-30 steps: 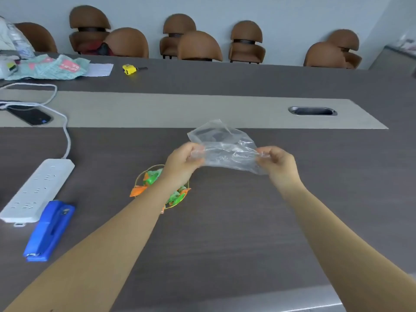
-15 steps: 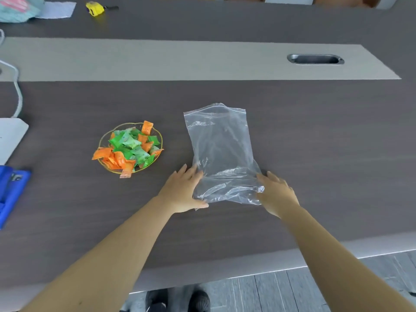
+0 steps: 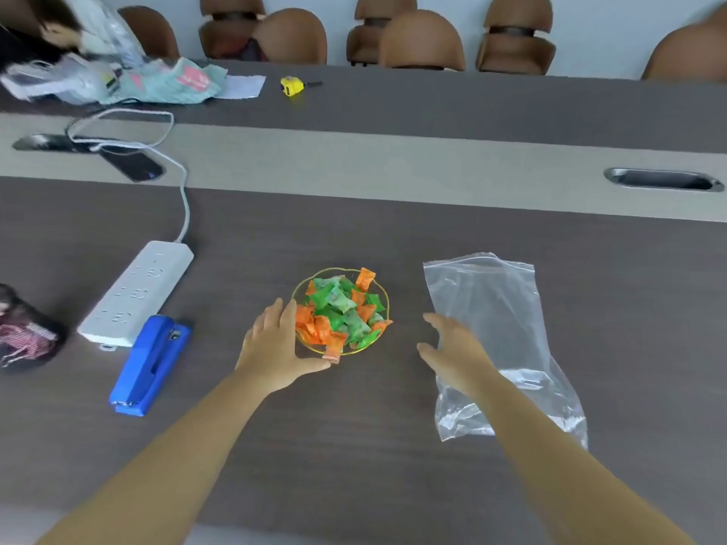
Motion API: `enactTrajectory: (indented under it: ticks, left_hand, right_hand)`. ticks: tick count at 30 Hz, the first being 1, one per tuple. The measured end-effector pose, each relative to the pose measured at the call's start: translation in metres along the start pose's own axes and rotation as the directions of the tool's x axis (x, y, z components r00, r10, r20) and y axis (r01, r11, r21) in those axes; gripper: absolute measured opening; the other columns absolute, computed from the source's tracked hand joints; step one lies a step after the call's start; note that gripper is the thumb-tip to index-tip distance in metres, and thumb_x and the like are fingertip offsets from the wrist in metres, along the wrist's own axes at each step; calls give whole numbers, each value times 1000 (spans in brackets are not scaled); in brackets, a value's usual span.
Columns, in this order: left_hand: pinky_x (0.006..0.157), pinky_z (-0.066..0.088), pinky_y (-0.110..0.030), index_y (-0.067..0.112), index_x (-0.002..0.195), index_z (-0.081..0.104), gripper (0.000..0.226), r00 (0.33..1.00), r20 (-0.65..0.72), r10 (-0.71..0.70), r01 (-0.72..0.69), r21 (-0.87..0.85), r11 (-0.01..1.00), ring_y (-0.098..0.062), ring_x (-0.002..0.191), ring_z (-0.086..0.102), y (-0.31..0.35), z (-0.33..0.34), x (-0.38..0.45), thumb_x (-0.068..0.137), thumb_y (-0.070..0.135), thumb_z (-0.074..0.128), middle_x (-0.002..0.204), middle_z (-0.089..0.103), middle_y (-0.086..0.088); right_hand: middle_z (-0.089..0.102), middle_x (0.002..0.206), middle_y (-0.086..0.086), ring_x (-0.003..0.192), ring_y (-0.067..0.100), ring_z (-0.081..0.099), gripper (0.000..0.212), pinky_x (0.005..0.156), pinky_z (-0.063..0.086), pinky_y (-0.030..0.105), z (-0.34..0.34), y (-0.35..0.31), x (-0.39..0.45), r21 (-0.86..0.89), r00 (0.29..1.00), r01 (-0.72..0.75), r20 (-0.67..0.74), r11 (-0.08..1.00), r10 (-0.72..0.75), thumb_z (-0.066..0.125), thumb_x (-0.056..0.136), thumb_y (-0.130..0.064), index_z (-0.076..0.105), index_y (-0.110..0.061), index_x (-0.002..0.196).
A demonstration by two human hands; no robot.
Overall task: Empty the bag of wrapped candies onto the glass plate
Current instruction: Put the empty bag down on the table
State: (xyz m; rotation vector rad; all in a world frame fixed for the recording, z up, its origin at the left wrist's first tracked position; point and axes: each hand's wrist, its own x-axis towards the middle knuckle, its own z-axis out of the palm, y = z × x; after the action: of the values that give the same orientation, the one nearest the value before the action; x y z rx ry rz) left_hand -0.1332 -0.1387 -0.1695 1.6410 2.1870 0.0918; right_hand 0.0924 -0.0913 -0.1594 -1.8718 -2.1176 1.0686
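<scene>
A small glass plate (image 3: 381, 289) with a gold rim sits on the dark table, heaped with orange and green wrapped candies (image 3: 341, 311). The clear zip bag (image 3: 499, 308) lies flat and empty to the plate's right. My left hand (image 3: 275, 342) is open at the plate's left edge, fingers spread, thumb close to the near rim. My right hand (image 3: 456, 350) is open between plate and bag, its back over the bag's left edge, holding nothing.
A blue stapler (image 3: 151, 363) and a white power strip (image 3: 135, 293) with its cable lie left of the plate. Further back are a black phone (image 3: 131, 165), a yellow tape measure (image 3: 292, 86) and a pile of bags (image 3: 118, 82). Brown chairs line the far side.
The bag, held up in both hands a second ago, was laid flat on the table. Both hands have let go of it and shifted left toward the plate.
</scene>
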Motion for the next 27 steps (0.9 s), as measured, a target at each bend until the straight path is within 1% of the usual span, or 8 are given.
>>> enactTrajectory:
  ticks: [4, 6, 8, 10, 14, 18, 22, 27]
  left_hand:
    - [116, 21, -43, 9, 149, -4, 130, 993, 106, -51, 61, -95, 994, -26, 147, 12, -20, 5, 25, 57, 63, 70, 160, 6, -9]
    - [115, 23, -43, 7, 148, -5, 134, 990, 139, -7, 22, -104, 994, -25, 146, 18, -23, 8, 35, 54, 64, 71, 160, 13, -7]
    - [115, 24, -42, 5, 148, -3, 136, 989, 142, 48, -32, -114, 993, -25, 144, 23, -24, 9, 44, 51, 65, 72, 158, 19, -7]
    - [115, 24, -41, 4, 148, 0, 135, 987, 132, 91, -75, -124, 989, -24, 143, 26, -23, 8, 52, 51, 64, 73, 156, 24, -6]
    - [116, 24, -42, 4, 148, 2, 131, 981, 137, 134, -117, -130, 985, -23, 142, 26, -24, 6, 76, 53, 60, 73, 154, 26, -7]
    - [116, 22, -39, 4, 148, 2, 128, 979, 134, 156, -137, -138, 981, -23, 143, 24, -19, -3, 114, 56, 57, 74, 155, 24, -7]
    - [115, 23, -40, 5, 148, 4, 126, 984, 110, 140, -126, -126, 984, -25, 143, 25, -10, -15, 163, 57, 57, 73, 155, 25, -8]
    - [114, 27, -41, 7, 148, 9, 126, 990, 74, 124, -114, -124, 986, -25, 140, 29, 2, -26, 233, 53, 61, 73, 152, 31, -7]
  right_hand:
    - [49, 138, 11, 127, 26, 46, 55, 100, 37, 31, 23, -30, 31, 335, 986, -164, 57, 928, 154, 49, 89, -21, 34, -10, 140]
    - [57, 127, 19, 121, 32, 51, 46, 104, 41, 39, 30, -42, 44, 473, 963, -267, 101, 840, 249, 49, 88, -18, 44, -2, 130]
    - [62, 109, 23, 113, 37, 57, 29, 100, 45, 43, 34, -51, 54, 591, 943, -319, 120, 741, 310, 46, 89, -11, 53, 2, 113]
    - [59, 87, 13, 97, 31, 59, 30, 89, 49, 37, 34, -57, 62, 653, 933, -334, 124, 680, 339, 44, 89, -8, 51, 3, 116]
    - [51, 72, 9, 76, 23, 54, 28, 69, 49, 26, 31, -59, 77, 695, 931, -324, 112, 641, 348, 42, 88, -3, 50, 13, 110]
    - [57, 82, 16, 78, 24, 56, 22, 76, 51, 30, 26, -66, 108, 733, 937, -294, 94, 613, 337, 43, 87, -1, 53, -9, 70]
    - [64, 106, 31, 102, 39, 60, 11, 102, 43, 51, 16, -68, 147, 690, 972, -195, 40, 697, 232, 50, 83, -7, 61, -9, 81]
    - [63, 85, 1, 92, 24, 60, 25, 82, 49, 30, -9, -66, 213, 597, 994, -105, 64, 795, 83, 63, 74, -2, 58, -12, 96]
